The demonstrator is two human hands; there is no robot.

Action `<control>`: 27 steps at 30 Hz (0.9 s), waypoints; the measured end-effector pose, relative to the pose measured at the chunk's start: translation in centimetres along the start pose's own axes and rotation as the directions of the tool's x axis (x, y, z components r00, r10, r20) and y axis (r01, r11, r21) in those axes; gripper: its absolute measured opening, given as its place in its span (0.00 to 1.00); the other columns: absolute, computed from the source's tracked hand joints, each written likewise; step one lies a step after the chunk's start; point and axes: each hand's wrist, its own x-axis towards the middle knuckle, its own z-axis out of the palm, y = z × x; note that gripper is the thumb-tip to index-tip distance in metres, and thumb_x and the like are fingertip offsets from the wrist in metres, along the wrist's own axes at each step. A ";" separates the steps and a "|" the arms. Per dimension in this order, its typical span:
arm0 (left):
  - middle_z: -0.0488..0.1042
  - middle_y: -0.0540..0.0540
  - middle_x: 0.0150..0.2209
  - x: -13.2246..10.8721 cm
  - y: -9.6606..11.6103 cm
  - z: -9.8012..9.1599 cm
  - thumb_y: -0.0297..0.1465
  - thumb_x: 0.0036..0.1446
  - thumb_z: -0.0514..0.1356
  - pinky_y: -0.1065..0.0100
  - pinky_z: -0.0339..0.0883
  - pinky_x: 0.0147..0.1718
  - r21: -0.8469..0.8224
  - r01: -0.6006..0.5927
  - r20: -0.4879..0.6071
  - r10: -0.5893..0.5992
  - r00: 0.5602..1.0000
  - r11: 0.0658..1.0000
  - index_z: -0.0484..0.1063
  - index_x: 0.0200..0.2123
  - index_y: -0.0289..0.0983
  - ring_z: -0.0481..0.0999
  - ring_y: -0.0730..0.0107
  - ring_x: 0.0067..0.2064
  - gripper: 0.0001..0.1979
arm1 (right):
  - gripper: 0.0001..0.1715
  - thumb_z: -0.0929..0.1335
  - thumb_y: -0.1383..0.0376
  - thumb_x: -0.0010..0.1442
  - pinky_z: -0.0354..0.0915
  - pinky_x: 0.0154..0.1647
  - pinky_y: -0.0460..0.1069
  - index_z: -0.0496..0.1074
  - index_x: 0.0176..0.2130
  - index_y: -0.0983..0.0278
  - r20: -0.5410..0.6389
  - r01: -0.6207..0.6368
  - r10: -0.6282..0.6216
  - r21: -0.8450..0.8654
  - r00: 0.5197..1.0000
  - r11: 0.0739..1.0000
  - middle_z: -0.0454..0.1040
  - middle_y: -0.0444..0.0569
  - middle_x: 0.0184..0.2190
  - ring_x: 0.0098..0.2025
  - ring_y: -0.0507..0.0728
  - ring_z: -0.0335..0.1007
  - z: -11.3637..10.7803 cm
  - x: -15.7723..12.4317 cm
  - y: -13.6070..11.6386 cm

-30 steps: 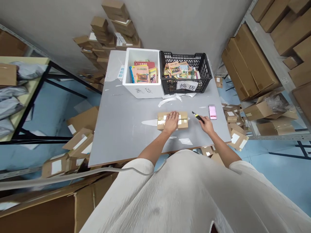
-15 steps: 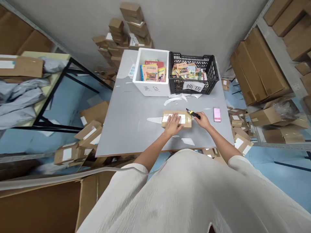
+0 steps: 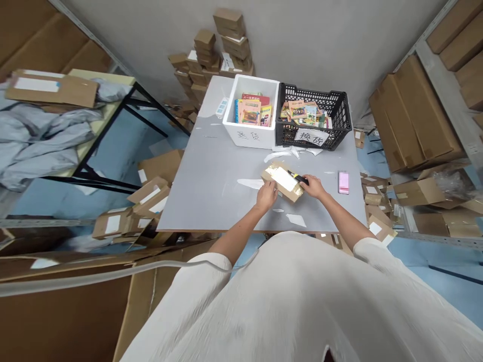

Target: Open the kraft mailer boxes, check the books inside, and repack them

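Observation:
A small taped cardboard box (image 3: 284,179) with a white label on top sits at an angle on the grey table (image 3: 204,191). My left hand (image 3: 266,195) is closed on its near left end, fingertips at the edge. In my right hand (image 3: 314,186) is a black and yellow utility knife (image 3: 299,177), which points left over the box's far right part. The fingers of that hand are wrapped round the handle, close to the box's right end. Whether the blade touches the cardboard I cannot tell.
Behind the box stand a white foam box (image 3: 249,138) and a black plastic crate (image 3: 341,133), both holding books. A phone (image 3: 343,182) lies at the right. Paper scraps (image 3: 296,219) are scattered on the table. Stacked cartons (image 3: 229,22) stand beyond the far edge.
The cardboard box has turned, its right end coming nearer to me. My left hand has gone from lying flat on top to gripping the left end. The knife stays in my right hand.

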 end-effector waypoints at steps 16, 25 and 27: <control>0.63 0.31 0.77 2.5 6.3 1.2 0.44 0.73 0.59 0.43 0.62 0.71 0.039 0.021 -0.005 -0.021 1.000 0.999 0.66 0.75 0.37 0.63 0.37 0.75 0.32 | 0.25 0.69 0.47 0.68 0.76 0.60 0.61 0.76 0.56 0.59 -0.112 -0.117 0.186 0.450 0.976 0.886 0.84 0.54 0.56 0.54 0.65 0.81 1.7 -4.4 1.8; 0.43 0.28 0.86 2.6 8.2 1.5 0.35 0.61 0.70 0.37 0.52 0.76 0.179 -0.147 0.271 0.095 0.958 0.973 0.48 0.84 0.42 0.51 0.34 0.83 0.55 | 0.25 0.72 0.44 0.64 0.69 0.71 0.64 0.79 0.49 0.59 -0.247 -0.069 0.214 0.490 0.945 0.869 0.79 0.59 0.61 0.63 0.68 0.76 1.1 -3.1 3.4; 0.43 0.30 0.86 2.7 6.5 1.1 0.27 0.57 0.69 0.35 0.49 0.77 0.180 -0.254 0.314 0.189 0.930 0.950 0.48 0.84 0.43 0.49 0.36 0.84 0.56 | 0.25 0.72 0.43 0.64 0.68 0.72 0.63 0.79 0.48 0.58 -0.250 -0.085 0.241 0.510 0.938 0.856 0.80 0.58 0.62 0.68 0.68 0.73 1.4 -3.0 3.3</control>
